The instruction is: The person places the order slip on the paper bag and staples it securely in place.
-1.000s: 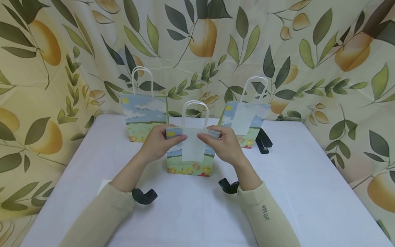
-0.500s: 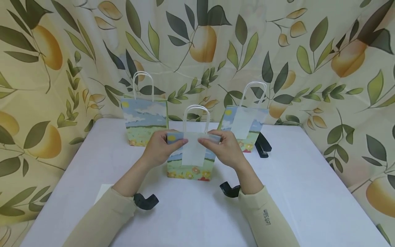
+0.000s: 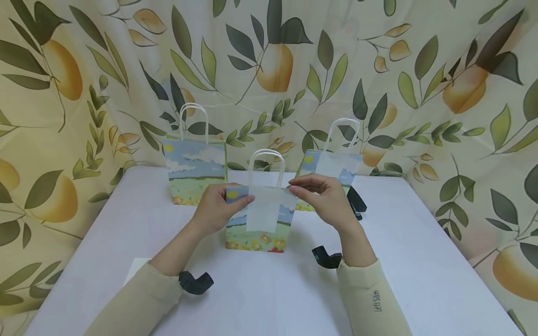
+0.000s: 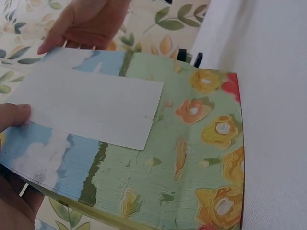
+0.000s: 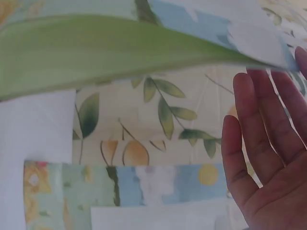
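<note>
A small paper gift bag with a painted meadow, sky and flowers stands upright on the table in the head view, its white handles up. A blank white card lies flat on its front, running down from the top edge. My left hand grips the bag's upper left corner, thumb on the front beside the card and fingers behind. My right hand pinches the upper right corner between thumb and index fingertip; its other fingers extend loosely. The bag's green side shows in the right wrist view.
Two like bags stand behind: one at back left, another at back right with its own white card. Beside the latter is a black stapler. A white paper lies partly under the left sleeve. Patterned cloth hangs behind the table.
My right hand has slid from the card's right edge out to the bag's upper right corner. My left hand keeps its grip. The head view has tilted up slightly.
</note>
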`<state>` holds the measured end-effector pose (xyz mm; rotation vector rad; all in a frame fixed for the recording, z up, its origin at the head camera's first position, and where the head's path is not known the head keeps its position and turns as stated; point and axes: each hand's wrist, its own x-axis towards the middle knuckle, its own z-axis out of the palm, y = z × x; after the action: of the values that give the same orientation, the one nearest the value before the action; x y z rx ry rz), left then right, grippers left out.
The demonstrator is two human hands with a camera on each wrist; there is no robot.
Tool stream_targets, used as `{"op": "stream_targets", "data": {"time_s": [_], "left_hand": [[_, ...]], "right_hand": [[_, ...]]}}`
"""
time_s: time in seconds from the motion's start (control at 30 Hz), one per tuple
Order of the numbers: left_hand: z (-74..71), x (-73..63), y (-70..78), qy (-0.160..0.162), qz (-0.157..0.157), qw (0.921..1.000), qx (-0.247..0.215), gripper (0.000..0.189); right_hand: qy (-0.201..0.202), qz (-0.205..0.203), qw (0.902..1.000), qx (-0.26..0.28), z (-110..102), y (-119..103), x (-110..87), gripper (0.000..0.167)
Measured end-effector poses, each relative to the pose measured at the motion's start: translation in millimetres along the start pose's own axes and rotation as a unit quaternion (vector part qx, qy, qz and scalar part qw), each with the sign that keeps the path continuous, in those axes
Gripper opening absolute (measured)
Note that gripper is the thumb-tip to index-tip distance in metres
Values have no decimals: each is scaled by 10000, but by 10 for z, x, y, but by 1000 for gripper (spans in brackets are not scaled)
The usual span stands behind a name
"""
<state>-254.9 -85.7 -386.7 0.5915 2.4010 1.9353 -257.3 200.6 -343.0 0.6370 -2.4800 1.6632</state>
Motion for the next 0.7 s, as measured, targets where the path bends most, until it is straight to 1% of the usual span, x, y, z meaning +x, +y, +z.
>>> {"op": "stream_targets", "data": {"time_s": [0.07,0.17,0.27,0.37,0.43,0.5,0.63,0.7], "left_hand": [[4,-4,0,19,53,10000,-8,17],[10,-6,2,40,107,9999,-29,17],[28,-4,6,12,118,9999,-69,20],[45,0,2,-31,97,9999,-103,23],[48,-2,-1,-45,70,9999,-103,24],[46,-3,-8,-62,31,9999,-78,23],[29,-16,-6,-45,-44,10000,26,20],[21,-23,4,-28,-56,10000,57,20]], "right_hand": [[153,-23,9998,143,-65,1,-9,21],[526,-16,9984,193,-171,9,-26,23],[1028,70,9947,-5,-299,22,-59,30],[1497,321,9878,-270,-433,44,-102,35],[1771,568,9814,-486,-516,71,-129,37],[2022,882,9727,-717,-599,107,-156,38],[2415,1610,9500,-1149,-770,212,-198,42],[2484,1986,9388,-1328,-849,281,-215,46]]}}
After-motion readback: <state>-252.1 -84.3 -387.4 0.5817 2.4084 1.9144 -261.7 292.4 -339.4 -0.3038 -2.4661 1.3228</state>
